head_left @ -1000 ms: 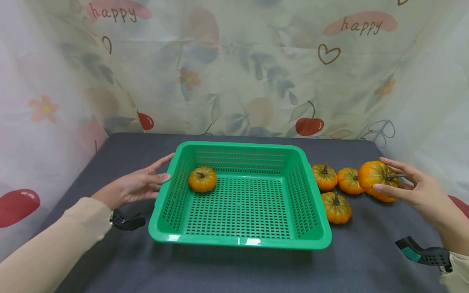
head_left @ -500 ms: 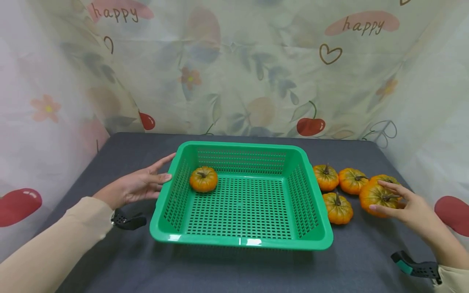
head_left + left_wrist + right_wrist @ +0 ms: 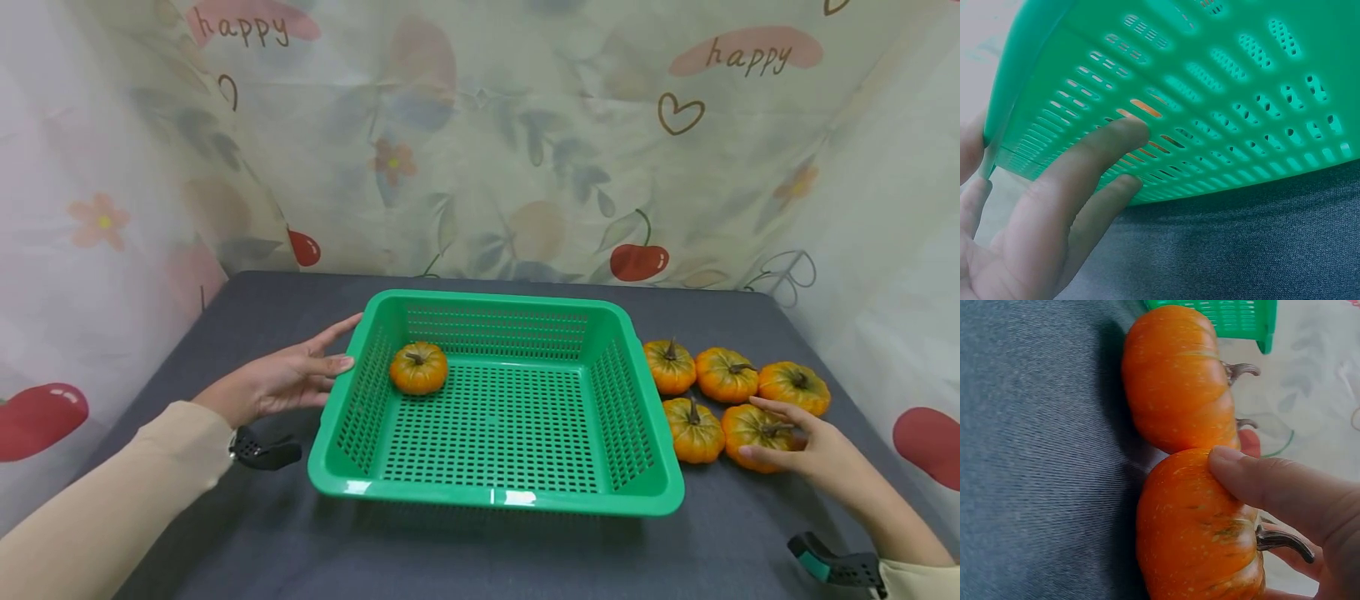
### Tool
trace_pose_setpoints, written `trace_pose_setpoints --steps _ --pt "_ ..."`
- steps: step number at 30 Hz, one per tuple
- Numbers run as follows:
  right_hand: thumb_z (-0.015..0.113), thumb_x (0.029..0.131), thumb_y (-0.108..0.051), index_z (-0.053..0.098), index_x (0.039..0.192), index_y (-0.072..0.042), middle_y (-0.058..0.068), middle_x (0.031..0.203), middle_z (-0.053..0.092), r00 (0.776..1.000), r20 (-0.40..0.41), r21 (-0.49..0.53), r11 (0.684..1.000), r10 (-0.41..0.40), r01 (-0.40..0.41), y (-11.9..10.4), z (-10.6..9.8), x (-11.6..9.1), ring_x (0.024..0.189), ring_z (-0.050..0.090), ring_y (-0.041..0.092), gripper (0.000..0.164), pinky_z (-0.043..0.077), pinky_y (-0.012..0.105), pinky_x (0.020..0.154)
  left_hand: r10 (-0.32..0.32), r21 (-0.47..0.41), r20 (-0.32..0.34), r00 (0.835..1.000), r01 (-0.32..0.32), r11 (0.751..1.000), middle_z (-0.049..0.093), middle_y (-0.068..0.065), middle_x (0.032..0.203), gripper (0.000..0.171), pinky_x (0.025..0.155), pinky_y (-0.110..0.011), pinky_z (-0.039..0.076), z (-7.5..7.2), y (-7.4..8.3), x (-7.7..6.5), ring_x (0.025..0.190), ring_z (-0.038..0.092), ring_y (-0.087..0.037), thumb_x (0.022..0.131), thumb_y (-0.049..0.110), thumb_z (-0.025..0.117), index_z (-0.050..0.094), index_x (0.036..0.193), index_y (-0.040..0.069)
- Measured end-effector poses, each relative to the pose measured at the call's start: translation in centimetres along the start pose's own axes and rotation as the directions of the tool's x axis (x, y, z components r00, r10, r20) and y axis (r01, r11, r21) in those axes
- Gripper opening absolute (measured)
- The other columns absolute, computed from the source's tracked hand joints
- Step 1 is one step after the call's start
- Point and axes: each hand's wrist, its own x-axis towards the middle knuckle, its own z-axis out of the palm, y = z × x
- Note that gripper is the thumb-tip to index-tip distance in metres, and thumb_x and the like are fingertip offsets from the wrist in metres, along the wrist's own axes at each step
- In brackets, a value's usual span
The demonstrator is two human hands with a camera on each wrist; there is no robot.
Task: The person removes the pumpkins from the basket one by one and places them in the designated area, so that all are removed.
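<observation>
A green plastic basket (image 3: pixel 495 498) with slotted walls stands on the dark table, holding one small orange pumpkin (image 3: pixel 418 368) at its left side. My left hand (image 3: pixel 288 375) touches the basket's left side; its thumb lies at the rim and fingertips (image 3: pixel 1129 131) rest against the outer wall. Right of the basket, my right hand (image 3: pixel 813 450) holds a ribbed pumpkin (image 3: pixel 1194 531) by its sides, thumb on the near side, with the brown stem showing between. That pumpkin rests on the cloth, touching or nearly touching its left neighbour (image 3: pixel 1175 378).
Several more pumpkins sit right of the basket: one (image 3: pixel 670 367) by its wall, another (image 3: pixel 726 375) in the back row, a third (image 3: pixel 795 387) at that row's right end. A patterned curtain (image 3: pixel 480 167) encloses the table (image 3: pixel 480 558) at the back and sides.
My right hand has brought its pumpkin down and towards me, onto the cloth in the front row. The back-right pumpkin behind it has come into full view. My left hand stays at the basket.
</observation>
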Motion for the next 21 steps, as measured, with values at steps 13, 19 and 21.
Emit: trace_pose_setpoints --steps 13,19,21 --pt "0.066 0.091 -0.042 0.028 0.15 0.0 0.038 0.147 0.025 1.0 0.005 0.0 1.0 -0.026 0.026 -0.02 0.13 0.25 0.119 0.037 0.059 0.082 0.042 0.069 0.086 0.001 -0.011 0.011 1.0 -0.001 1.0 0.021 -0.018 0.154 0.08 0.087 -0.044 0.057 -0.02 0.07 -0.06 0.105 0.067 -0.026 0.102 0.009 0.048 -0.002 0.154 0.044" --pt "0.068 0.09 -0.041 0.03 0.149 0.002 0.037 0.146 0.027 0.999 -0.001 -0.004 0.999 -0.04 0.04 -0.15 0.13 0.33 0.12 0.037 0.057 0.082 0.041 0.067 0.089 0.0 -0.007 0.009 1.0 0.0 1.0 0.022 -0.018 0.154 0.079 0.087 -0.044 0.057 -0.02 0.01 -0.04 0.104 0.068 -0.025 0.102 0.009 0.048 -0.001 0.153 0.045" --pt "0.067 0.09 -0.041 0.031 0.148 0.003 0.037 0.147 0.027 0.999 0.0 -0.005 0.999 -0.04 0.04 -0.19 0.14 0.33 0.12 0.037 0.057 0.082 0.041 0.067 0.089 -0.001 -0.005 0.007 1.0 0.001 1.0 0.018 -0.02 0.156 0.079 0.087 -0.043 0.057 -0.02 0.01 -0.03 0.104 0.068 -0.025 0.102 0.01 0.048 -0.001 0.153 0.045"
